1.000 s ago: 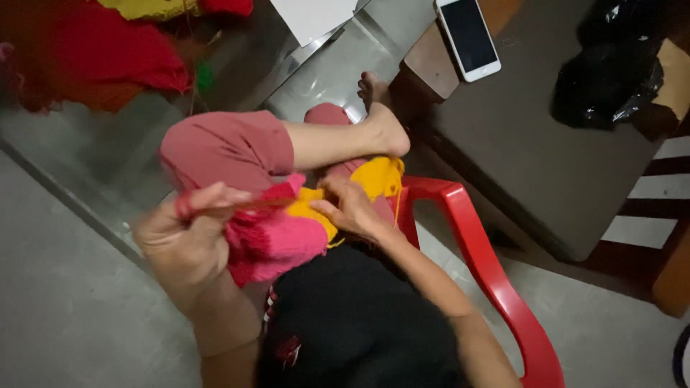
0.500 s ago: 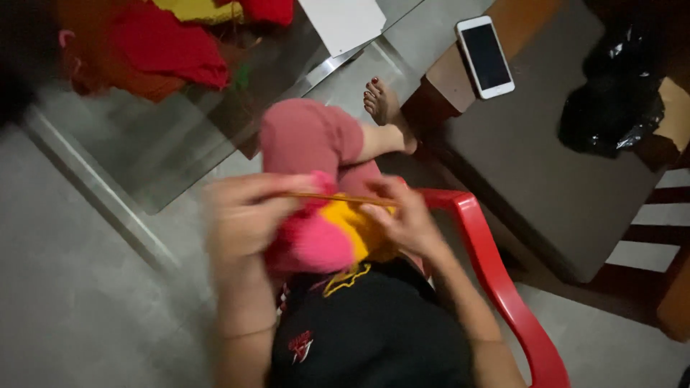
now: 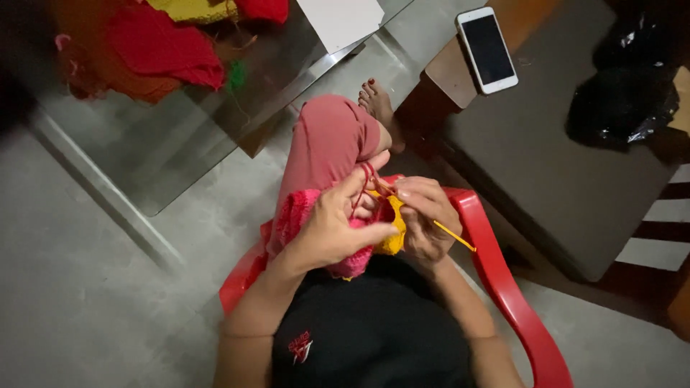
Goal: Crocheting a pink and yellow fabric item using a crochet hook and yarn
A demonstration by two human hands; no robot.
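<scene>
Here I'm mid-stitch on the pink and yellow crochet piece [image 3: 338,237], which lies in my lap above the red chair [image 3: 503,287]. My left hand [image 3: 334,226] is closed around the fabric, with red yarn [image 3: 363,179] looped over a raised finger. My right hand [image 3: 424,219] pinches the yellow hook [image 3: 453,236] just beside it. I judge the next move needs steady yarn tension and a clean pull through the loop.

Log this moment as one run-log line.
left hand: holds pink and yellow crochet piece, red yarn over fingers | right hand: grips yellow crochet hook | seat: red plastic chair
</scene>
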